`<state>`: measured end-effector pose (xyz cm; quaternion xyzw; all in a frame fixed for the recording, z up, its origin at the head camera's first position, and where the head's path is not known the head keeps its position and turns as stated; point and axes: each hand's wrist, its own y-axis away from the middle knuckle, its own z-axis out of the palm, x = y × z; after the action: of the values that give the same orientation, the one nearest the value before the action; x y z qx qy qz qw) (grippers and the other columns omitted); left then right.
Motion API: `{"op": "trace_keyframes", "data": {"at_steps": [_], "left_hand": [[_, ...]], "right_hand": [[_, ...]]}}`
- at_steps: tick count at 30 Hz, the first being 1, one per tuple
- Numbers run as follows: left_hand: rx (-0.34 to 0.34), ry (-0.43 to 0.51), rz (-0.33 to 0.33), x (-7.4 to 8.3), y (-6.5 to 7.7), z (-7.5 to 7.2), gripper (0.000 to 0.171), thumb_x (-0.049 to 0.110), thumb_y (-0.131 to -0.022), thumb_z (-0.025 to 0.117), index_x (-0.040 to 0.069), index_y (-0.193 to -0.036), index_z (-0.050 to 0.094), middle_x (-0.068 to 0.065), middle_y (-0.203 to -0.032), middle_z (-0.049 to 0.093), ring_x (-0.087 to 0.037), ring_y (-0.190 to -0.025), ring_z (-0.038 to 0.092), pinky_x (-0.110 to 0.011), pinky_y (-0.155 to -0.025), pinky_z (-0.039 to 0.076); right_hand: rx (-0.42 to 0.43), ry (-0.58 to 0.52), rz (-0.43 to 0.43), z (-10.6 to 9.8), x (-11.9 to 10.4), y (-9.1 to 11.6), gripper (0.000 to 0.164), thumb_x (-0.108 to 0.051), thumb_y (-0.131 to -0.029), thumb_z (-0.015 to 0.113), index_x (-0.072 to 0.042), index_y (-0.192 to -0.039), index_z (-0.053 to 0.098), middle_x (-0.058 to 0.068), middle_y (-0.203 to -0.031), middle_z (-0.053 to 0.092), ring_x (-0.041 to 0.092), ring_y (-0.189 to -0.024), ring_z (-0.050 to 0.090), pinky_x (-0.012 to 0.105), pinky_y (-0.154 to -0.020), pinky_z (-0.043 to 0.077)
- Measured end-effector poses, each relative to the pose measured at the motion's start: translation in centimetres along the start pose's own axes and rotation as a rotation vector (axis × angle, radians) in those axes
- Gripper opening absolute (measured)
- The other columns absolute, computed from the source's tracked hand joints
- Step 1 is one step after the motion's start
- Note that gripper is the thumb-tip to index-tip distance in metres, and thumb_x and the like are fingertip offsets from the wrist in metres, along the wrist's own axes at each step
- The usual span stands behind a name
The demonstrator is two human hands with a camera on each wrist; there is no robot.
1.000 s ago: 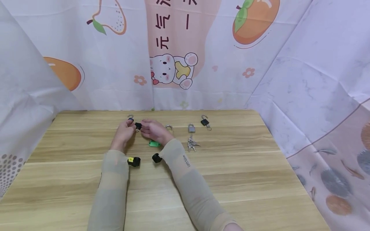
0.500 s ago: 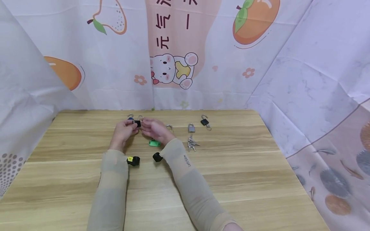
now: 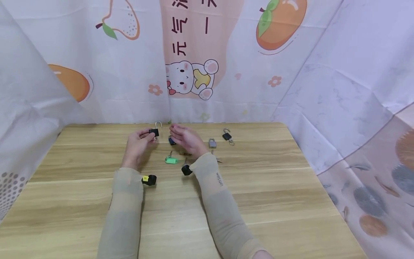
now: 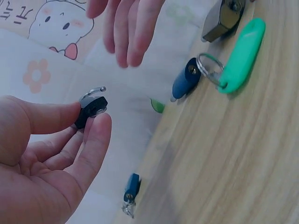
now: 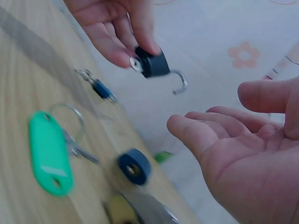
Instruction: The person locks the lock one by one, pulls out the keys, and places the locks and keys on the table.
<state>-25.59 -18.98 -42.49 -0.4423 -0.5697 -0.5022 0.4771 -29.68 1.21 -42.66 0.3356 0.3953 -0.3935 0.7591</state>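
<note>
A small black padlock point(image 3: 153, 132) is pinched between thumb and fingers of my left hand point(image 3: 136, 145), its steel shackle swung open. In the right wrist view a key point(image 5: 136, 64) shows at the bottom of that padlock's body. To the right is my right hand point(image 3: 189, 139), fingers extended and palm facing the padlock, apart from it and holding nothing. A dark blue padlock point(image 3: 171, 140) stands on the table beside the right fingers. Nearer the person lies a green key tag point(image 3: 171, 160) with a ring and key. A brass padlock point(image 4: 224, 21) is mostly hidden by the right hand in the head view.
On the wooden table point(image 3: 97, 208), a silver padlock point(image 3: 212, 144) and another black padlock point(image 3: 227, 136) with an open shackle lie to the right. Loose keys point(image 3: 218, 159) are partly behind the right sleeve. Another blue padlock point(image 4: 132, 186) with keys sits past the left hand. Printed curtains surround the table.
My left hand has turned the black padlock and moved it slightly away from me, its open shackle now in full view. My right hand has drawn away to the right, uncovering a blue padlock.
</note>
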Motion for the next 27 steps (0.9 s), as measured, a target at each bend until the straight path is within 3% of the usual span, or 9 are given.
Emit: {"op": "trace_keyframes", "data": {"at_steps": [5, 13, 20, 27], "left_hand": [[-0.037, -0.002, 0.057, 0.0, 0.6, 0.7, 0.044, 0.002, -0.102, 0.058, -0.013, -0.142, 0.046, -0.032, -0.137, 0.053, -0.006, -0.087, 0.065, -0.029, -0.093, 0.055], [-0.092, -0.095, 0.090, -0.4, 1.6, 3.5, 0.040, 0.005, -0.104, 0.057, -0.011, -0.140, 0.051, -0.028, -0.131, 0.059, -0.033, -0.110, 0.065, -0.040, -0.097, 0.054], [-0.103, -0.041, 0.076, -0.7, 2.2, 6.1, 0.040, 0.007, -0.104, 0.058, -0.008, -0.140, 0.052, -0.026, -0.130, 0.060, -0.033, -0.112, 0.065, -0.039, -0.097, 0.054], [-0.102, 0.032, 0.057, -0.5, 2.6, 7.0, 0.040, 0.004, -0.102, 0.060, -0.010, -0.139, 0.052, -0.026, -0.131, 0.061, -0.029, -0.112, 0.064, -0.033, -0.094, 0.056]], "right_hand": [[0.023, 0.092, -0.042, -0.7, -0.8, 1.0, 0.051, -0.014, -0.109, 0.047, 0.003, -0.155, 0.034, 0.020, -0.161, 0.031, 0.031, -0.149, 0.030, 0.040, -0.118, 0.032], [0.056, 0.240, -0.059, -0.9, -1.5, 2.2, 0.051, -0.020, -0.108, 0.052, -0.001, -0.154, 0.039, 0.014, -0.158, 0.041, 0.023, -0.144, 0.039, 0.035, -0.114, 0.039], [0.035, 0.299, -0.082, -0.8, -1.4, 2.5, 0.050, -0.018, -0.109, 0.049, 0.000, -0.155, 0.037, 0.017, -0.160, 0.035, 0.025, -0.145, 0.037, 0.039, -0.116, 0.036], [0.128, 0.295, -0.172, -0.9, -1.1, 2.5, 0.037, -0.012, -0.106, 0.055, -0.002, -0.142, 0.057, 0.014, -0.143, 0.057, 0.021, -0.129, 0.057, 0.040, -0.110, 0.043]]}}
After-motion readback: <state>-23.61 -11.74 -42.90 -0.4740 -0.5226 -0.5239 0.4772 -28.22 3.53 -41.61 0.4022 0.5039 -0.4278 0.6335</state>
